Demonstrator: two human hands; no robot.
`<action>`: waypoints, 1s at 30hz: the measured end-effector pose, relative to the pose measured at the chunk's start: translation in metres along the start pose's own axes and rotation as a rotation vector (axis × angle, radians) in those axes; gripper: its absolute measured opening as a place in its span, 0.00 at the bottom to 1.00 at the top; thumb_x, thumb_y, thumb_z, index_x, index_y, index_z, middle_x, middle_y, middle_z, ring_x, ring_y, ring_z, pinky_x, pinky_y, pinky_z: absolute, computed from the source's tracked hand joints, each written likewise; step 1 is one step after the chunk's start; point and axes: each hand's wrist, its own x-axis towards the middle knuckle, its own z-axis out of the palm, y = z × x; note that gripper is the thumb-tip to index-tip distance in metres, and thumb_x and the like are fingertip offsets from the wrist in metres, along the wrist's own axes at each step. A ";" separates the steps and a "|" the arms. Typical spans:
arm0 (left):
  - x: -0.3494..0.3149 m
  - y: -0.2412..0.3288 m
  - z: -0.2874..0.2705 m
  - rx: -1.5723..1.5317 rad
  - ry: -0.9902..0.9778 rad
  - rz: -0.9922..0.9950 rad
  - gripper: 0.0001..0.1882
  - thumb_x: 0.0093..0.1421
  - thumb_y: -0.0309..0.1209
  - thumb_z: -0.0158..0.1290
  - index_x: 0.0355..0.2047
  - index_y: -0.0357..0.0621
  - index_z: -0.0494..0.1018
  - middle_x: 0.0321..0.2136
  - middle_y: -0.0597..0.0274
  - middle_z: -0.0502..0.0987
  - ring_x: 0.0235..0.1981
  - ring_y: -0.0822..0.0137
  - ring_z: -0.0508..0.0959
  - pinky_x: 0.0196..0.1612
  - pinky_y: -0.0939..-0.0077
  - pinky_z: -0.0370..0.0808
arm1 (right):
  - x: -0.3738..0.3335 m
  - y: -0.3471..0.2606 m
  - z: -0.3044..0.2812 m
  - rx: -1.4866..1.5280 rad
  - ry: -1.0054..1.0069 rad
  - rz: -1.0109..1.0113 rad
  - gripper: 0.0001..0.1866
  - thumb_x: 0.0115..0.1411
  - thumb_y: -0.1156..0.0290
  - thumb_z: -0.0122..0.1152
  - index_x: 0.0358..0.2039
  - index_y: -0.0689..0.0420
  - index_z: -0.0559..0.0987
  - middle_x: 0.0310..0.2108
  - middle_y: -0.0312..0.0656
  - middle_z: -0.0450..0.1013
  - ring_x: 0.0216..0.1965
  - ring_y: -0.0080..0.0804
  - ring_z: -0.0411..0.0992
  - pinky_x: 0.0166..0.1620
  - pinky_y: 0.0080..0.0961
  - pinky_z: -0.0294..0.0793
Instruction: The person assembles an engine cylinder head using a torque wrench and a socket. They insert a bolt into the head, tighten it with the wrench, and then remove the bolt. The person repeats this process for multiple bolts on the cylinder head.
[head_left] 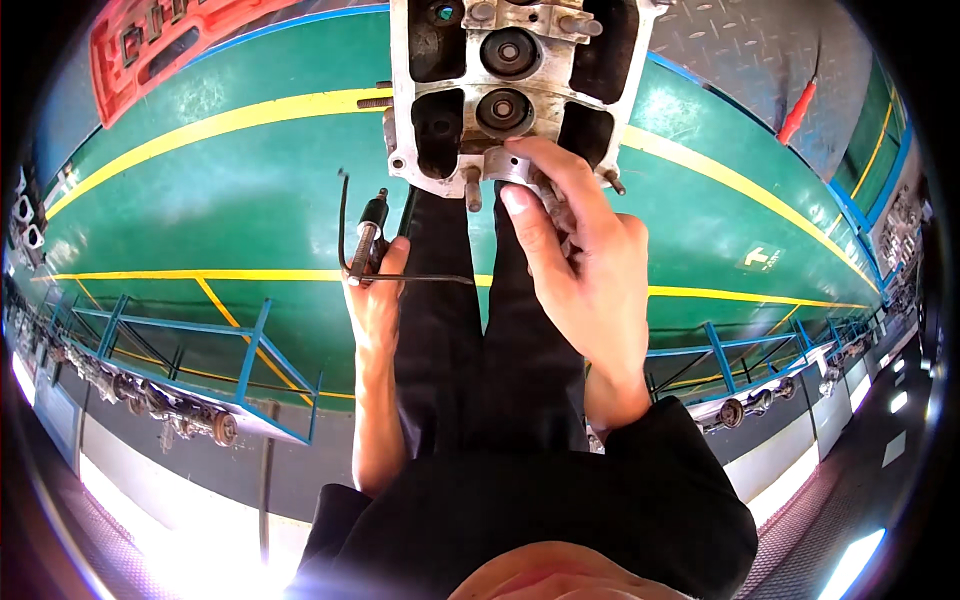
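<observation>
1. The cylinder head (398,60) lies at the top of the view, its near end toward the person. Dark, deep pockets line both sides; round valve tappets (504,112) sit in the bores along its middle.
2. The right hand (590,270) is nearly pinched closed, index finger and thumb on a silver bearing cap (510,165). The cap is at the head's near end, just right of an upright stud (473,190); whether it is fully seated, I cannot tell.
3. The left hand (375,320) is curled narrow around a socket driver (373,212) with a black sleeve, beside the cylinder head. A black L-shaped hex key (425,278) crosses that grip.
4. A red moulded tool case (115,85) at upper left has dark metal pieces in some recesses.
5. A red-handled screwdriver (797,113) rests on grey tread plate (720,40) at upper right.
6. Blue-framed racks (255,350) below, at both sides, appear beside rows of metal parts (225,430).
</observation>
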 end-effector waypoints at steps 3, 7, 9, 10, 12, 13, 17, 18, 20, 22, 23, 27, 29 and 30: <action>0.008 -0.002 0.002 -0.039 -0.004 0.027 0.12 0.61 0.26 0.59 0.24 0.47 0.67 0.14 0.74 0.63 0.14 0.81 0.58 0.19 0.83 0.53 | 0.000 -0.004 0.005 0.050 0.020 0.078 0.18 0.65 0.70 0.62 0.55 0.57 0.76 0.30 0.40 0.79 0.21 0.16 0.70 0.25 0.15 0.68; 0.008 0.001 0.007 -0.097 -0.010 0.029 0.13 0.62 0.25 0.58 0.24 0.48 0.66 0.14 0.75 0.63 0.14 0.82 0.58 0.18 0.83 0.53 | 0.008 -0.010 0.009 0.098 -0.021 0.131 0.21 0.67 0.68 0.60 0.60 0.56 0.73 0.29 0.36 0.77 0.18 0.15 0.66 0.22 0.15 0.64; 0.009 -0.003 0.009 -0.104 0.000 0.028 0.15 0.61 0.27 0.59 0.22 0.48 0.65 0.14 0.76 0.61 0.14 0.83 0.56 0.18 0.82 0.51 | 0.008 -0.009 0.012 0.269 -0.018 0.168 0.23 0.67 0.68 0.59 0.62 0.55 0.71 0.28 0.35 0.76 0.17 0.14 0.65 0.21 0.14 0.63; 0.010 -0.006 0.012 -0.102 0.018 0.021 0.17 0.60 0.29 0.61 0.20 0.49 0.64 0.13 0.77 0.60 0.13 0.83 0.55 0.18 0.81 0.49 | 0.008 -0.007 0.014 0.355 -0.015 0.188 0.24 0.67 0.69 0.59 0.63 0.55 0.70 0.28 0.34 0.75 0.17 0.14 0.64 0.21 0.14 0.63; 0.012 -0.009 0.014 -0.088 0.024 0.015 0.21 0.59 0.32 0.63 0.17 0.51 0.62 0.11 0.78 0.59 0.13 0.84 0.54 0.17 0.80 0.47 | 0.007 -0.005 0.018 0.358 0.000 0.166 0.26 0.68 0.69 0.58 0.65 0.55 0.68 0.27 0.33 0.74 0.17 0.14 0.64 0.21 0.13 0.63; 0.012 -0.010 0.014 -0.086 0.023 0.014 0.21 0.59 0.32 0.63 0.17 0.51 0.62 0.11 0.78 0.59 0.12 0.84 0.54 0.17 0.80 0.47 | 0.007 -0.004 0.018 0.357 0.010 0.155 0.26 0.68 0.69 0.58 0.66 0.55 0.67 0.27 0.32 0.74 0.18 0.14 0.64 0.21 0.13 0.63; 0.012 -0.017 0.013 -0.094 0.025 0.008 0.21 0.60 0.33 0.62 0.17 0.51 0.62 0.11 0.78 0.59 0.12 0.84 0.54 0.17 0.80 0.47 | 0.004 -0.006 0.020 0.211 -0.006 0.156 0.27 0.67 0.70 0.58 0.66 0.56 0.65 0.28 0.34 0.75 0.20 0.15 0.68 0.24 0.14 0.67; 0.012 -0.018 0.012 -0.107 0.023 0.006 0.21 0.60 0.33 0.62 0.17 0.51 0.62 0.11 0.78 0.59 0.12 0.84 0.55 0.17 0.80 0.47 | 0.002 -0.005 0.020 0.193 0.001 0.140 0.27 0.67 0.70 0.58 0.66 0.56 0.65 0.28 0.35 0.75 0.21 0.15 0.68 0.25 0.14 0.68; 0.012 -0.017 0.012 -0.125 0.025 0.013 0.18 0.60 0.31 0.62 0.19 0.50 0.64 0.12 0.78 0.59 0.12 0.84 0.55 0.17 0.81 0.48 | 0.001 0.000 0.021 0.161 0.019 0.101 0.27 0.67 0.71 0.58 0.66 0.56 0.66 0.28 0.35 0.75 0.22 0.16 0.69 0.26 0.15 0.69; 0.013 -0.017 0.008 -0.161 0.014 0.003 0.15 0.61 0.28 0.60 0.21 0.47 0.66 0.13 0.76 0.60 0.13 0.82 0.56 0.18 0.81 0.51 | -0.001 0.002 0.020 0.143 0.037 0.077 0.27 0.67 0.71 0.58 0.66 0.56 0.65 0.28 0.34 0.74 0.23 0.16 0.69 0.27 0.16 0.70; 0.012 -0.017 0.006 -0.180 0.010 -0.005 0.13 0.61 0.26 0.59 0.23 0.46 0.67 0.13 0.75 0.60 0.14 0.82 0.56 0.18 0.81 0.52 | -0.002 0.004 0.019 0.133 0.044 0.067 0.28 0.67 0.71 0.58 0.66 0.55 0.65 0.27 0.34 0.74 0.23 0.16 0.69 0.28 0.16 0.70; 0.014 -0.017 0.002 -0.205 0.012 -0.017 0.12 0.62 0.25 0.59 0.24 0.45 0.68 0.14 0.76 0.59 0.14 0.82 0.55 0.18 0.81 0.52 | -0.004 0.005 0.016 0.214 0.011 0.031 0.30 0.66 0.72 0.58 0.67 0.55 0.64 0.28 0.33 0.73 0.22 0.15 0.66 0.28 0.15 0.69; 0.016 -0.018 0.002 -0.180 0.018 -0.025 0.13 0.62 0.25 0.58 0.23 0.46 0.67 0.13 0.75 0.60 0.14 0.82 0.55 0.19 0.81 0.52 | -0.004 0.002 0.014 0.203 0.004 0.109 0.30 0.65 0.73 0.60 0.67 0.55 0.64 0.26 0.32 0.71 0.21 0.14 0.65 0.25 0.14 0.67; 0.018 -0.019 -0.001 -0.185 -0.003 0.004 0.13 0.62 0.26 0.58 0.23 0.45 0.67 0.13 0.76 0.60 0.14 0.83 0.55 0.18 0.82 0.50 | -0.003 0.000 0.017 0.212 -0.018 0.131 0.30 0.65 0.73 0.60 0.66 0.54 0.64 0.25 0.32 0.71 0.21 0.15 0.65 0.25 0.14 0.66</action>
